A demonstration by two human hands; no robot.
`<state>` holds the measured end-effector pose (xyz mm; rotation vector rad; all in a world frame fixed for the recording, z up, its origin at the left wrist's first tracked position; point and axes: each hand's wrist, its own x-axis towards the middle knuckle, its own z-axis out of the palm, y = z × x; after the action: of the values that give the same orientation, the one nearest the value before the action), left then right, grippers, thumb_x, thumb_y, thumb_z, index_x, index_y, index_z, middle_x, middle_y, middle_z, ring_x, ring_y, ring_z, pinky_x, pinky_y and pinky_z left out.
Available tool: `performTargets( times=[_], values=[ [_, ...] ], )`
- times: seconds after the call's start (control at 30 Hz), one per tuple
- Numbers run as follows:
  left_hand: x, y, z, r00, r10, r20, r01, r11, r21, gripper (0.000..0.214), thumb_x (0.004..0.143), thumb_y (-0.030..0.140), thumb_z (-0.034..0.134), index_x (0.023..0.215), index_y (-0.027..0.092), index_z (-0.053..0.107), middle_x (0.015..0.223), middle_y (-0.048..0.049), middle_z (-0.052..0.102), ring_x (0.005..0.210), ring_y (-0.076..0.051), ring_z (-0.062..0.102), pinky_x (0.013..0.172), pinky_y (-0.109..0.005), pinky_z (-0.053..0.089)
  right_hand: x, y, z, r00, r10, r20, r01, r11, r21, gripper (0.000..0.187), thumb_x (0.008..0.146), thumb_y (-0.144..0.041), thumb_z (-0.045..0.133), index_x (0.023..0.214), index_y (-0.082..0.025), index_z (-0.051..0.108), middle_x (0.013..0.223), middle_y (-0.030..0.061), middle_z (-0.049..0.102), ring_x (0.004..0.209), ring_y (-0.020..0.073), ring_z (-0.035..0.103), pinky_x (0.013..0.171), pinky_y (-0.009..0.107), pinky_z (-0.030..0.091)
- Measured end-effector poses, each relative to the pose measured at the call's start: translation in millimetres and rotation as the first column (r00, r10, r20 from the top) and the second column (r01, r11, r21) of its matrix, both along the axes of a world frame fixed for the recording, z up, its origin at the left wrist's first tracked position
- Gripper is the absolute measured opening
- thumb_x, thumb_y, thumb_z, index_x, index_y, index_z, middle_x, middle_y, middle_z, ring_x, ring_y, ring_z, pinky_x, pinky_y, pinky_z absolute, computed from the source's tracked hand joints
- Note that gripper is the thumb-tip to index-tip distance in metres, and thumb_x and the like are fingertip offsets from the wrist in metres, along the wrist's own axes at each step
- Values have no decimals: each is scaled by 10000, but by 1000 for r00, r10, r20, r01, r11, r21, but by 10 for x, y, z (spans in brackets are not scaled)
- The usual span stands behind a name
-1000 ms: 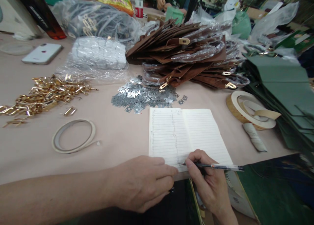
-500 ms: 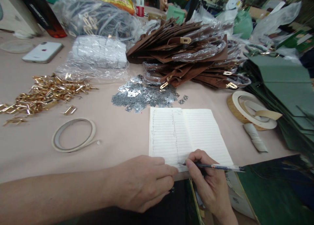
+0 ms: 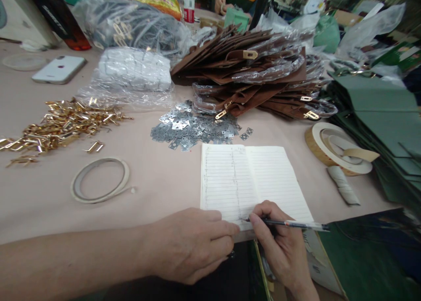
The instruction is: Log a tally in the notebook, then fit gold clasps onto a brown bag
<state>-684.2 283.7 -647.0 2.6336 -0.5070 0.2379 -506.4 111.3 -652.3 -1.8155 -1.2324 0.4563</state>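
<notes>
An open lined notebook [image 3: 226, 178] lies on the table before me, with handwriting down its left page and bare lines on the right. In my right hand [image 3: 279, 244] is a pen [image 3: 292, 224], its tip on the lower part of the left page. My left hand [image 3: 197, 244] rests over the notebook's bottom left edge, its fingers curled together. A small dark shiny bit shows by its fingertips; what it belongs to is hidden.
Beyond the notebook lie a pile of metal plates [image 3: 194, 128] and stacked brown bags [image 3: 250, 79]. Gold hardware [image 3: 66, 125], a tape roll [image 3: 100, 178] and a phone [image 3: 59, 69] are at left. Brown tape [image 3: 320, 143] and green bags [image 3: 384, 112] are at right. A co-worker's hands [image 3: 222, 4] show far back.
The whole view has shifted very slightly. Both hands keep their places, and the pen tip stays on almost the same spot of the page.
</notes>
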Motion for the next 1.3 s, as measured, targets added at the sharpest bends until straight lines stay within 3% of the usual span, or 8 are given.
performTargets(
  times=[0.37, 1.3],
  values=[
    [20, 8, 34, 1000, 5, 18, -6, 1000, 12, 113, 1040, 203, 565, 934, 177, 593, 1090, -83, 692, 771, -178, 561, 715, -348, 495, 13, -38, -28, 1000, 6, -21, -7, 1000, -28, 254, 1085, -299, 551, 845, -227, 592, 735, -40, 500, 663, 139, 481, 607, 263, 382],
    [6, 26, 8, 1000, 10, -5, -10, 1000, 10, 108, 1044, 222, 566, 955, 173, 605, 1118, -88, 705, 782, -188, 568, 736, -361, 502, 13, 25, -31, 999, -40, 27, 41, 999, -17, 198, 1072, -313, 582, 900, -229, 634, 745, -31, 563, 660, 144, 534, 586, 243, 430]
  ],
)
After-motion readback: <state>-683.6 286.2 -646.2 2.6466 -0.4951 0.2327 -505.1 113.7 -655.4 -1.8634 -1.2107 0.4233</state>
